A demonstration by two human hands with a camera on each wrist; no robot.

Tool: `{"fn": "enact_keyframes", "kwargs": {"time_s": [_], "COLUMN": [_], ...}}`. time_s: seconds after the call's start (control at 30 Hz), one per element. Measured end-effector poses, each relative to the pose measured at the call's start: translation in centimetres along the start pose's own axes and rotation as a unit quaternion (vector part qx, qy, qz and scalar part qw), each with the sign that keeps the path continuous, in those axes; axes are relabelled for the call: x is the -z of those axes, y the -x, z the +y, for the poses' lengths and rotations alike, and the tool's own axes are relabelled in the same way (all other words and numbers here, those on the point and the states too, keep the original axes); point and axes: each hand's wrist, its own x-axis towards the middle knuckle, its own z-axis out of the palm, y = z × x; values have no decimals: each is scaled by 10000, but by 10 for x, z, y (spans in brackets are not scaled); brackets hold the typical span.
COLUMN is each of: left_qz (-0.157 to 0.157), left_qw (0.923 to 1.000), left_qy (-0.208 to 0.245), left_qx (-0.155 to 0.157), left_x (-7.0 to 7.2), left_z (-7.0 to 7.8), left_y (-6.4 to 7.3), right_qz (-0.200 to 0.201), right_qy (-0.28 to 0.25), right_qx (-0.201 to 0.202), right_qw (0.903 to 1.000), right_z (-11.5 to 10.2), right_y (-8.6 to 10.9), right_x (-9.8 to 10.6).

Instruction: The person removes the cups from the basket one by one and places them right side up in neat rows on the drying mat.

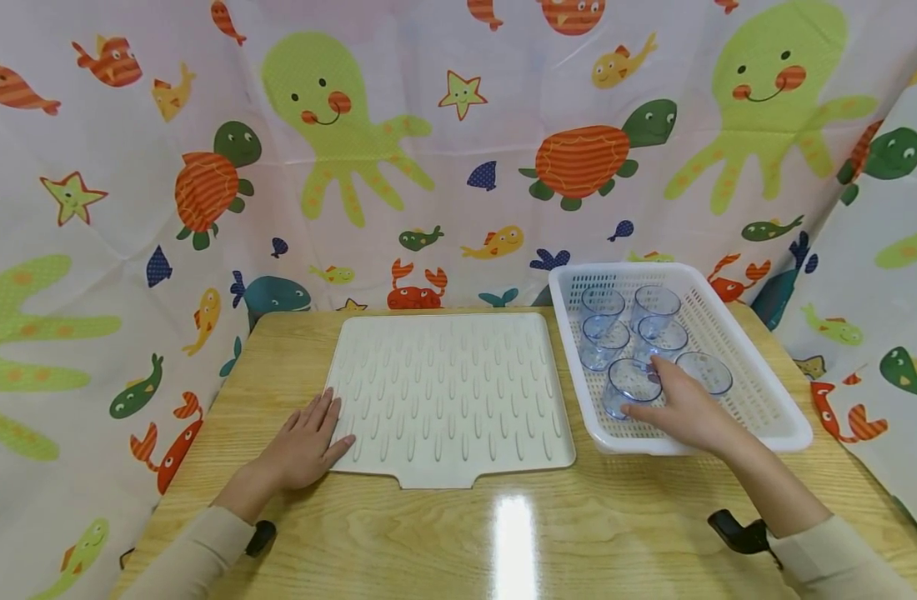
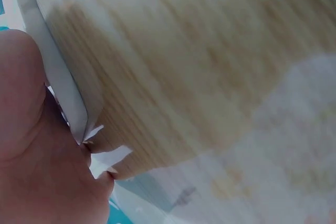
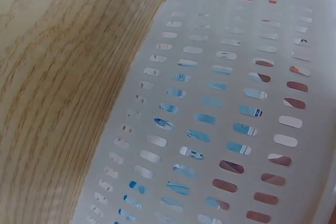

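Note:
My left hand (image 1: 308, 442) lies flat on the left edge of a white ridged drying mat (image 1: 451, 483), thumb spread apart. In the left wrist view, part of the left hand (image 2: 52, 182) shows beside the mat's pale edge (image 2: 68, 93). At the right, my right hand (image 1: 687, 408) reaches into a white slotted plastic basket (image 1: 792, 425). Its thumb and fingers grip the front-left glass (image 1: 616, 402), which is clear and bluish. Several similar glasses (image 1: 604, 333) stand behind and beside it. The basket's wall (image 3: 325, 129) hides the right hand's grip in the right wrist view.
Mat and basket stand side by side on a light wooden table (image 1: 398, 542). A curtain (image 1: 458, 183) printed with sea animals hangs behind and along both sides. Dark wrist mounts (image 1: 739, 533) show near both sleeves.

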Motion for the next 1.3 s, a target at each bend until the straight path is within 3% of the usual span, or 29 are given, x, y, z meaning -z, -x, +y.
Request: {"fn": "enact_keyframes", "kwargs": {"time_s": [0.3,0.77,1.3], "left_qz": [-11,38,22], "left_qw": [10000,10000,10000], "left_qy": [27,3,62], "left_qx": [38,-56,-27], "left_x": [-1,-3,-2], "left_z": [0,-1,-1], "left_y": [-2,-2,0], "right_qz": [23,-330,-424], "right_qy": [-134,-692,-1006], "right_qx": [21,-246,-296], "right_qw": [9999,9968,9936], "right_z": [4,5,5], "right_y": [-5,-5,-6], "right_x": [-1,3,2]}}
